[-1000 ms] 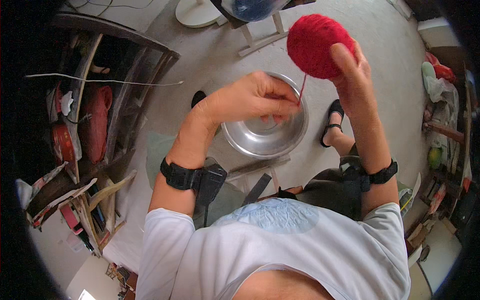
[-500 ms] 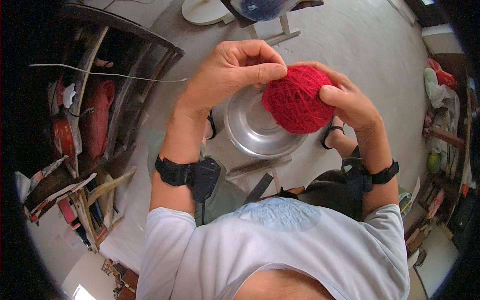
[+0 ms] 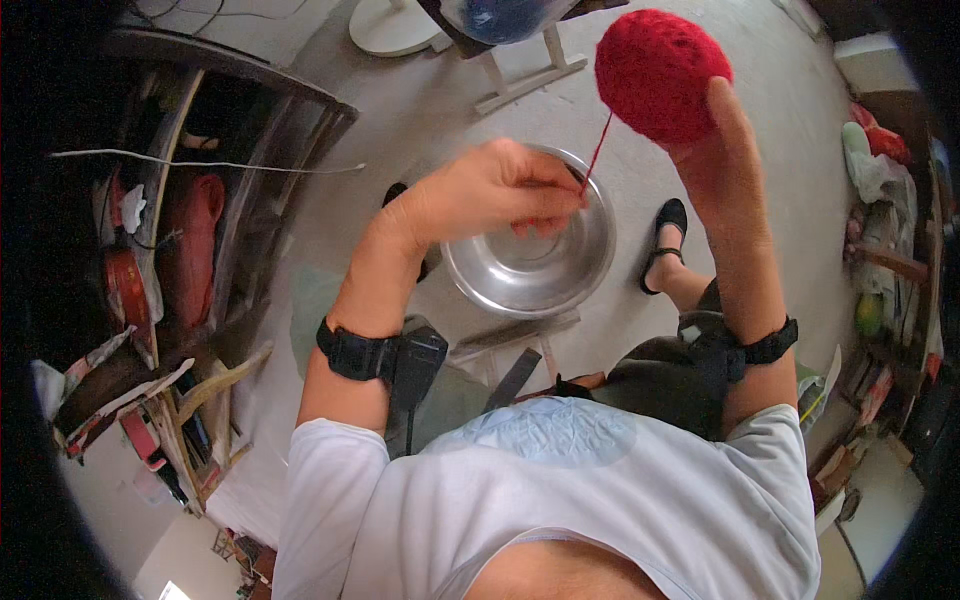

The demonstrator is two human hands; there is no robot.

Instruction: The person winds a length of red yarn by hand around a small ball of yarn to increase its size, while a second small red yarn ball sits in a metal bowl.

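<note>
A ball of red yarn (image 3: 660,75) is raised at the upper right, with my right hand (image 3: 715,160) wrapped round its near side. From the ball a taut red strand (image 3: 598,152) slants down to my left hand (image 3: 510,190), whose thumb and fingers pinch it. Slight motion blur softens the left fingers. Below that hand stands a round, shiny metal basin (image 3: 530,270), part of its left and far rim hidden by the hand.
Dark wooden shelving (image 3: 240,180) with bags and odds and ends lines the left. Shelves with a green-and-red bundle (image 3: 880,150) stand at the right. Ahead are a white round stool (image 3: 395,25) and a stand (image 3: 530,75) bearing a blue item. My right foot in a black shoe (image 3: 668,235) rests beside the basin.
My right hand has lifted the yarn ball up and away to the right. My left hand has dropped slightly toward me, and a length of strand now stretches between the two.
</note>
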